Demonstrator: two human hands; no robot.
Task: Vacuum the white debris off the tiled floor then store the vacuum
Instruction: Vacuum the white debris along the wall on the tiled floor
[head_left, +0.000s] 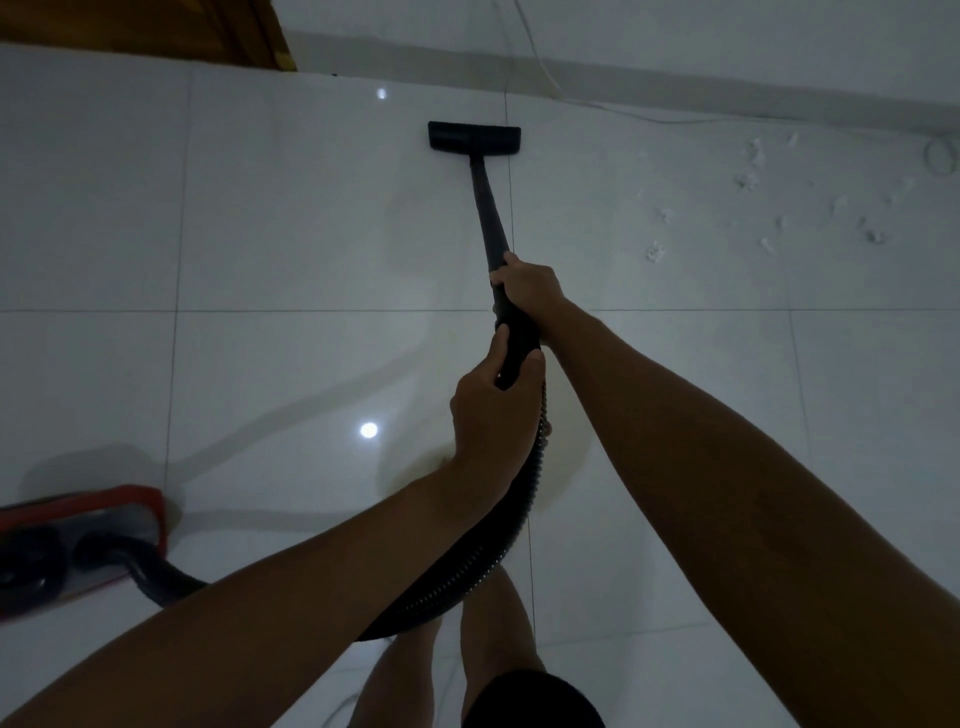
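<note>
Both hands, right hand (527, 286) and left hand (491, 410), have fingers wrapped round the wand (488, 218), but its head (474, 136) at 12 o'clock may miss the debris (769, 208) at 2 o'clock (or catch the thin cable (649, 117)).

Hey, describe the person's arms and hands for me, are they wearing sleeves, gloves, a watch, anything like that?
Both arms are bare from the frame edge to the fingers: no sleeves in view. The left hand and right hand wear no gloves, and no watch, ring or bracelet shows. The only clothing visible is dark shorts at the bottom.
</note>
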